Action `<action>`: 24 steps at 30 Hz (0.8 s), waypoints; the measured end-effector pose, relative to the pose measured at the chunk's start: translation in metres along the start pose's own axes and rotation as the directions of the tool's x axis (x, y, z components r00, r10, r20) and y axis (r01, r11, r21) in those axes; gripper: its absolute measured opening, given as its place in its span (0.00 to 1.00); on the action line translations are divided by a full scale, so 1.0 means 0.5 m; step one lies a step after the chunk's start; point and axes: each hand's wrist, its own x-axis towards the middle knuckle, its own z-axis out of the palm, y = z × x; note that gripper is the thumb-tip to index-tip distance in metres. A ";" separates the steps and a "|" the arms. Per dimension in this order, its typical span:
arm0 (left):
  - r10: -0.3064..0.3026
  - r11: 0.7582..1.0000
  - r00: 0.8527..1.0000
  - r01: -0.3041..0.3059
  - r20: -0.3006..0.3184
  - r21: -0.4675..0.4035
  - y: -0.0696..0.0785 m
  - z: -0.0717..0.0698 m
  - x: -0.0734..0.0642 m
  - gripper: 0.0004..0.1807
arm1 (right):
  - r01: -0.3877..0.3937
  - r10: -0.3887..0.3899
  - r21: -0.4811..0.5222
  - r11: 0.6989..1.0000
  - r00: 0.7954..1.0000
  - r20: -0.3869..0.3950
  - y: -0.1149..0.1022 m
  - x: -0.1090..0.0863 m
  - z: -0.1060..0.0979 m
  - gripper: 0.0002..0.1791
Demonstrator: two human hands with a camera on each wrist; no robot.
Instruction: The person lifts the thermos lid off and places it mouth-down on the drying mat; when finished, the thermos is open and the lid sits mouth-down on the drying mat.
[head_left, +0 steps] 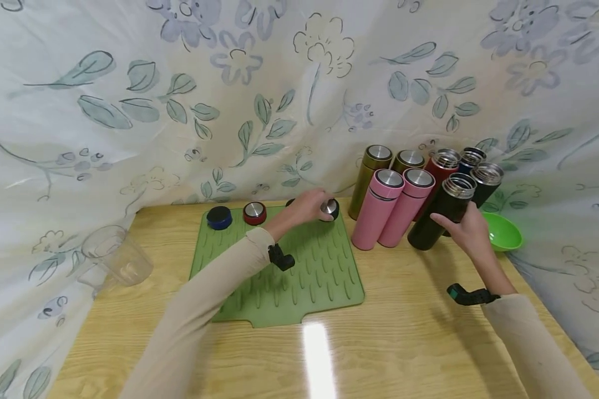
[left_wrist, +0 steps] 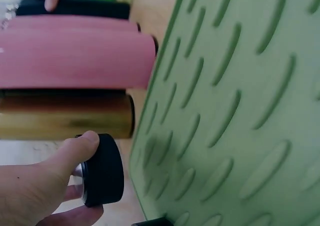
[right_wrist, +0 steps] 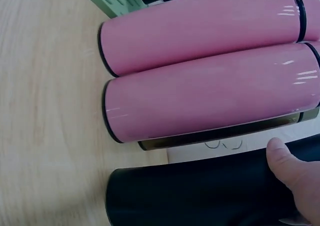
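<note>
Over the back right corner of the green mat [head_left: 319, 266], my left hand [head_left: 306, 206] pinches a black bottle lid [left_wrist: 103, 170] with a silver top. It is tipped on its side in the left wrist view. A blue lid [head_left: 219, 218] and a red lid [head_left: 254, 213] lie along the mat's back edge. Another dark lid [head_left: 290, 202] is mostly hidden behind my left hand. On the right, my right hand [head_left: 464, 227] grips a black thermos bottle [head_left: 441, 208] by its side, thumb [right_wrist: 287, 163] along the body. Its bare metal neck shows, uncapped.
Two capped pink bottles [head_left: 376, 216] stand between the mat and the black bottle. Behind are capped olive-gold bottles [head_left: 366, 180] and uncapped red, blue and black ones. A green bowl [head_left: 504, 231] sits far right, a clear pitcher [head_left: 117, 257] at left.
</note>
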 end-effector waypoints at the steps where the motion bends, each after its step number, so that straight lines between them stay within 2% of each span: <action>1: -0.024 1.000 1.000 0.024 0.004 0.004 -0.006 0.004 0.006 0.26 | -0.002 0.002 -0.002 1.000 1.000 0.018 -0.004 0.001 0.002 0.45; 7: -0.144 0.989 0.989 0.145 0.025 -0.032 -0.029 0.019 0.025 0.23 | -0.008 0.008 0.004 1.000 0.999 0.043 -0.012 -0.004 0.013 0.44; 12: -0.174 0.982 0.984 0.176 0.029 -0.071 -0.028 0.020 0.050 0.24 | 0.013 -0.013 0.005 1.000 1.000 -0.004 -0.007 -0.002 0.012 0.41; 18: -0.217 0.974 0.976 0.218 0.018 -0.056 -0.028 0.041 0.074 0.25 | 0.039 -0.036 0.047 0.998 0.997 -0.066 0.009 0.001 0.018 0.38; 24: -0.231 0.972 0.973 0.231 0.008 -0.046 -0.023 0.052 0.084 0.25 | 0.023 -0.016 0.059 0.998 0.994 -0.111 0.009 0.005 0.024 0.38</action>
